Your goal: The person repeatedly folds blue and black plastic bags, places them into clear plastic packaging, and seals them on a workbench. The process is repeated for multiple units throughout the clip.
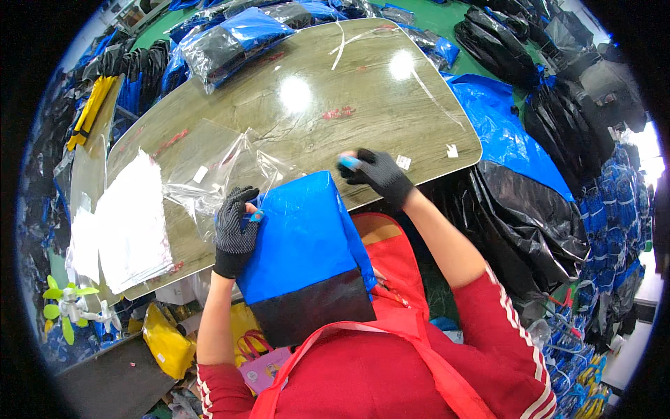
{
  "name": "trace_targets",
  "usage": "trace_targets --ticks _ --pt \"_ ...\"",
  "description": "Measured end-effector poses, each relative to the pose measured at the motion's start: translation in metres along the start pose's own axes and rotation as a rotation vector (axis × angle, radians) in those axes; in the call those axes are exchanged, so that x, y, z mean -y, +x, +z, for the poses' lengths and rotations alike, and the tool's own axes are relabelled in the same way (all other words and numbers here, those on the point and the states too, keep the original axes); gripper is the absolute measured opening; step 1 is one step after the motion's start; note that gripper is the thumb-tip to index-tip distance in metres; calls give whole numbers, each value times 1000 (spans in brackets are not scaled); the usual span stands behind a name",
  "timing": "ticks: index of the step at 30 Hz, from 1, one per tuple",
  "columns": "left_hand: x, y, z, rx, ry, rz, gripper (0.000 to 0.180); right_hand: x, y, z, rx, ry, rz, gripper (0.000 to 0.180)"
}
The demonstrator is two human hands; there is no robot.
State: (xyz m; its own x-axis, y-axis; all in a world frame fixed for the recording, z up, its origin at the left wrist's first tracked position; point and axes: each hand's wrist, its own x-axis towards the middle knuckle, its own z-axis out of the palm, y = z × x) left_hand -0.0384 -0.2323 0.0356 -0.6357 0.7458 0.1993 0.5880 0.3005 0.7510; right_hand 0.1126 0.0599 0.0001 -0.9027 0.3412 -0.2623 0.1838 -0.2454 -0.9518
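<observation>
A folded blue and black plastic-coated bag (300,220) lies against my front, its blue part over the table's near edge and its black part toward my lap. My left hand (237,230), in a dark dotted glove, is closed on the bag's left edge near the top; something blue shows at the bare thumb. Just beyond the bag's top right corner, my right hand (380,174) hovers over the table, gloved alike. Its fingertips are smeared by motion, with a light blue patch on one, so their grip is unclear. Clear plastic sleeves (223,171) lie beside my left hand.
The wood-look table (377,91) carries a stack of white sheets (132,223) at left and a wrapped blue and black package (234,45) at the far edge. Blue and black bags (516,188) pile up at right. A small green fan (68,307) stands at lower left.
</observation>
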Motion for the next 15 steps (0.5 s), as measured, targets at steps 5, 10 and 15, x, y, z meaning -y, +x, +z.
trace_targets --ticks 5,10,15 --pt "-3 -31 -5 -99 188 120 10 -5 89 42 373 -447 16 27" --pt "-7 -51 -3 -159 164 51 17 -10 97 48 523 -514 -52 24" --pt "-11 -58 2 -94 481 105 41 9 58 14 379 -507 -234 21"
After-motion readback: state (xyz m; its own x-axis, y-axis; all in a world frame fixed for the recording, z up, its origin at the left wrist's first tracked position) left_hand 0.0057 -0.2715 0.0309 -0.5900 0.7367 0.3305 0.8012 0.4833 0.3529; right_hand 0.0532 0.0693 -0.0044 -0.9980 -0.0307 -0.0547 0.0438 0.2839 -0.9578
